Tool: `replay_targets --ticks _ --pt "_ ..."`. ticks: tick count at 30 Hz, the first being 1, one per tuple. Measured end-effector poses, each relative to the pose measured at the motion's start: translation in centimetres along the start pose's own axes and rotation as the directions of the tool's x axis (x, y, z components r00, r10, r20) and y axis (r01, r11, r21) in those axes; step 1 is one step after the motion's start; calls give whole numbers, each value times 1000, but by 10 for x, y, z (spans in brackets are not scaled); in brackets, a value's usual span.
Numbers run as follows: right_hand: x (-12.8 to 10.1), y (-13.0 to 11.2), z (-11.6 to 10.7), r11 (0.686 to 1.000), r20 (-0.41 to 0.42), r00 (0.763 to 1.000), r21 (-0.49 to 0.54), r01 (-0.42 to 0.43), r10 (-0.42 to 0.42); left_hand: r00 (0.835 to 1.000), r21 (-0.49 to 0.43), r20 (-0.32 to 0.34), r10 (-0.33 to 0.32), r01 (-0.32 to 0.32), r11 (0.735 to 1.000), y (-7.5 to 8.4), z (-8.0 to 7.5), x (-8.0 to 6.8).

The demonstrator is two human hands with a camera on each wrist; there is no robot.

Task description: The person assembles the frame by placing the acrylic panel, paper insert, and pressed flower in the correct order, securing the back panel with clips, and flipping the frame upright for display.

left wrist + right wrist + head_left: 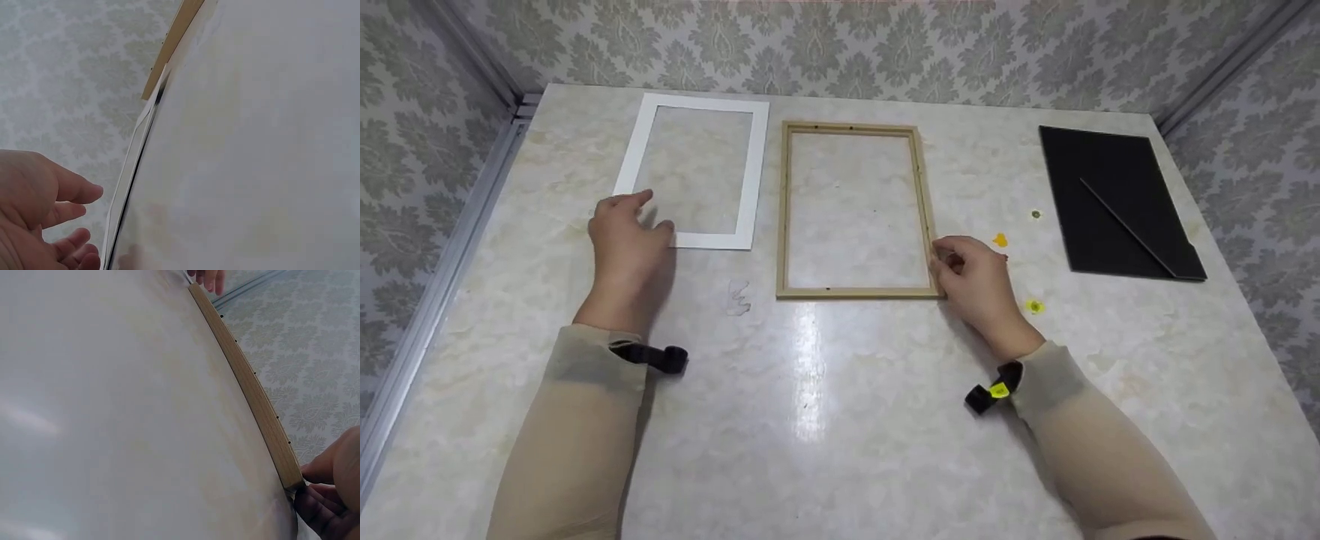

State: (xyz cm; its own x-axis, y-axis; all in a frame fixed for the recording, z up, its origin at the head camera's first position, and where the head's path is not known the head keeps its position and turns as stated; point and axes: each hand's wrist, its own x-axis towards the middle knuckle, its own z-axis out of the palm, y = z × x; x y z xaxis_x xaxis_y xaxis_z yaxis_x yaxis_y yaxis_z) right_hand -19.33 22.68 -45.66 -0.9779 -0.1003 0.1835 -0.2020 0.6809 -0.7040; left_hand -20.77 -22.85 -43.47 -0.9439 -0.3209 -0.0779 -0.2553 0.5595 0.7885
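A light wooden picture frame (785, 217) lies flat mid-table, with dark dots along its inner edges. My right hand (979, 281) pinches it near its lower right corner; in the right wrist view, thumb and fingers meet the corner of the wooden rail (253, 394). To the left lies a white rectangular mat border (758, 176), with the tabletop showing through its opening. Over the mat's lower left corner is my left hand (626, 236), fingers spread and loosely bent. In the left wrist view, a gap shows between the fingers (79, 188) and the mat's edge (121, 194).
A black backing board (1117, 217) lies at the right, with a thin dark strip (1125, 225) across it. Small flower-like pieces, one orange (1000, 240) and one yellow (1035, 307), lie between board and frame. A small transparent piece (739, 298) sits below the mat.
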Motion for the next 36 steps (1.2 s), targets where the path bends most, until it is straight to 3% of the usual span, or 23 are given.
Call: replay_targets --ticks 6,14,23,32,36 --pt "-1 1 0 1000 -1 1000 -4 -3 3 998 66 -14 -68 69 995 -13 -13 6" --pt "-1 1 -1 1000 5 1000 6 -1 1 999 184 -29 -36 40 982 -20 -19 9" --pt "0 1 -2 1000 9 1000 7 -8 8 997 167 -68 -38 49 985 -14 -21 7" --pt "-1 0 -2 1000 10 1000 0 -15 15 997 182 6 -78 76 980 -12 -32 4" --pt "0 0 -1 1000 13 1000 10 -15 15 997 140 20 -69 65 988 -11 -36 3"
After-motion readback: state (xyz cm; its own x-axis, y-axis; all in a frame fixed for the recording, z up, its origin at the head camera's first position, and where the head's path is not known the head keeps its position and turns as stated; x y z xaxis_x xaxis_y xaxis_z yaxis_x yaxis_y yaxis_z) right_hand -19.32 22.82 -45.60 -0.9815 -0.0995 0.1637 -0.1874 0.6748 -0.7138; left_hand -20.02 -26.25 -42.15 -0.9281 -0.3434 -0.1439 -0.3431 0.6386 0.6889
